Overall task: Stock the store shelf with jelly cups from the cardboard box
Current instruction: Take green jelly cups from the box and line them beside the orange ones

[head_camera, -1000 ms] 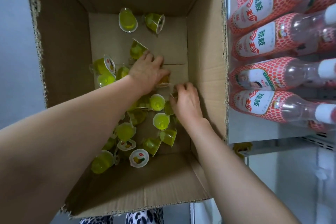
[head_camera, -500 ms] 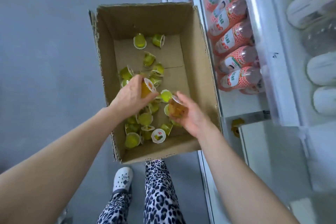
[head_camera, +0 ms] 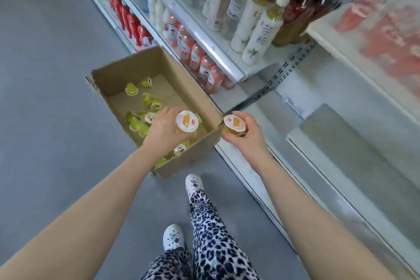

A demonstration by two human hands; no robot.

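The open cardboard box [head_camera: 181, 70] stands on the grey floor beside the shelving, with several yellow-green jelly cups [head_camera: 136, 124] loose on its bottom. My left hand [head_camera: 163, 129] holds an orange jelly cup [head_camera: 186, 121] upright over the box's near right part, its white printed lid facing up. My right hand [head_camera: 246, 134] grips a second orange jelly cup [head_camera: 234, 123] just past the box's right corner, above the lowest shelf's edge.
White store shelves [head_camera: 229, 68] run along the right, stocked with pink-labelled bottles [head_camera: 200, 61], red bottles [head_camera: 134, 25] and white bottles [head_camera: 256, 36]. A bare grey shelf board [head_camera: 354, 161] lies to the right of my right hand. My legs and white shoes [head_camera: 194, 183] stand below the box.
Both hands have risen out of the box, each with an orange jelly cup; the right hand moved rightward past the box's edge. My view has pulled back and up, showing more shelves.
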